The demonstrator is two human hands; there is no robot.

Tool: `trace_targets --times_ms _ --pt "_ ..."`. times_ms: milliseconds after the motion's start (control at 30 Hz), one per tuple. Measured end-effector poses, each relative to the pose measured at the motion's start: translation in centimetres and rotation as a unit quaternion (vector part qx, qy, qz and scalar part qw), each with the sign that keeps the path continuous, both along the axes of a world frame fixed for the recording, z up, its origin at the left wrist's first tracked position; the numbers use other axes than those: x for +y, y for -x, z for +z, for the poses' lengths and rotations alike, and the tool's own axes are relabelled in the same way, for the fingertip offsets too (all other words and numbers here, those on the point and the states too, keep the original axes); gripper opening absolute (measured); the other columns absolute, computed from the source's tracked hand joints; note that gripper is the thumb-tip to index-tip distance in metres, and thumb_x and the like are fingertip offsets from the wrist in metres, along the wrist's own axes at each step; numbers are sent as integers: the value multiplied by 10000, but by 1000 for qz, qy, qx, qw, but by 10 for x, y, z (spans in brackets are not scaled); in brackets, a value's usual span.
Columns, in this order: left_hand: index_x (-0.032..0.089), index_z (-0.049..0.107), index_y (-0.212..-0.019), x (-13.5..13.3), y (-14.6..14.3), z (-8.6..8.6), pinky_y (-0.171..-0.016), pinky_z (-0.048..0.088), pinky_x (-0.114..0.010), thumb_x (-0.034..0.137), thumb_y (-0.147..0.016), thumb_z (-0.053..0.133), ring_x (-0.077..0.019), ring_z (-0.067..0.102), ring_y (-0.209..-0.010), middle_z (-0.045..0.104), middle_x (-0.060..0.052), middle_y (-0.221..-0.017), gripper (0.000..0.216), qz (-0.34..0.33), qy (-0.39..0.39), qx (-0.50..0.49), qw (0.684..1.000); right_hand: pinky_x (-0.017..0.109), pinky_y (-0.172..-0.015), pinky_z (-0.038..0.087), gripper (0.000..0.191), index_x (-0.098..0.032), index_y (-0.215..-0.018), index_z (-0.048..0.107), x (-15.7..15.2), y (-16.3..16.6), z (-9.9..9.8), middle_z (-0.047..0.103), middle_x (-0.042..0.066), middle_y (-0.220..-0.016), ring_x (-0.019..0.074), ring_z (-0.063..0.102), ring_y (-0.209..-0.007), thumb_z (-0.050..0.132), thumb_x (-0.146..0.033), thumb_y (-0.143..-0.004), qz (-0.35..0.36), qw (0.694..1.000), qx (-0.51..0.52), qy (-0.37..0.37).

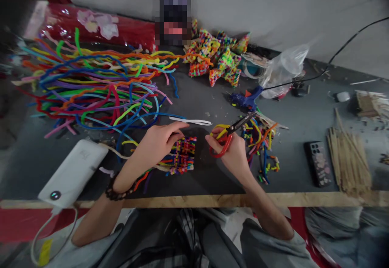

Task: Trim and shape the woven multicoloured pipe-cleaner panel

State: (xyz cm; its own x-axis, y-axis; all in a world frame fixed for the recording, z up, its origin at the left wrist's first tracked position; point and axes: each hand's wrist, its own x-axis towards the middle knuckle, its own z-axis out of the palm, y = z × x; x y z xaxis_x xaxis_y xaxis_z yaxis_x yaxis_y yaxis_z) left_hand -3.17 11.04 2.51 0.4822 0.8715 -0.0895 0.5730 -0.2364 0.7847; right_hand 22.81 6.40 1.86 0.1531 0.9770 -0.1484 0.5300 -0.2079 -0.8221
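My left hand [159,142] rests on a small woven mat of many-coloured pipe cleaners [183,154] on the dark table, its fingers curled over the mat's top edge. My right hand [230,148] grips the red handles of a pair of scissors [232,134], whose dark blades point up and right. A white pipe cleaner [191,121] lies just beyond my left fingertips. Cut scraps of pipe cleaner [261,142] are heaped right of the scissors.
A big tangle of long pipe cleaners [91,85] fills the left. Finished woven pieces [217,57], a blue glue gun [244,99] and a plastic bag [282,71] lie at the back. A white power bank [73,172], a phone [318,163] and wooden sticks [349,158] sit near the front edge.
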Motion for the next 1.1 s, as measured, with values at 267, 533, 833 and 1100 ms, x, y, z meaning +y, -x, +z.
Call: trace_targets --times_ms 267,533,833,1100 --pt "279 657 -1430 -6 -3 5 -1017 593 -358 207 -1067 554 -211 776 -1121 810 -39 -1251 384 -27 -60 1 998 293 -634 463 270 -215 -927 731 -25 -6 10 694 6 -785 161 595 -668 755 -484 -941 -23 999 42 23" --pt "254 558 -1535 -19 -19 -6 -1096 550 -434 122 -1086 404 -241 707 -1257 768 -73 -1339 493 -30 -156 8 987 299 -674 495 263 -224 -995 768 -35 -8 1 716 7 -788 182 655 -701 779 -480 -934 -8 997 60 55" --pt "269 566 -1545 -9 -14 -18 -978 567 -323 241 -955 719 -237 770 -1108 800 -58 -1240 610 -35 -11 -9 999 297 -618 545 335 -196 -1091 834 -27 17 0 789 36 -806 199 696 -667 837 -432 -853 24 993 99 65" --pt "298 630 -1475 -11 -18 -16 -858 550 -263 32 -856 637 -179 801 -951 839 20 -1076 674 -57 -3 -23 998 267 -601 539 305 -165 -1033 854 -29 25 -4 815 49 -809 196 720 -660 823 -406 -847 18 994 102 32"
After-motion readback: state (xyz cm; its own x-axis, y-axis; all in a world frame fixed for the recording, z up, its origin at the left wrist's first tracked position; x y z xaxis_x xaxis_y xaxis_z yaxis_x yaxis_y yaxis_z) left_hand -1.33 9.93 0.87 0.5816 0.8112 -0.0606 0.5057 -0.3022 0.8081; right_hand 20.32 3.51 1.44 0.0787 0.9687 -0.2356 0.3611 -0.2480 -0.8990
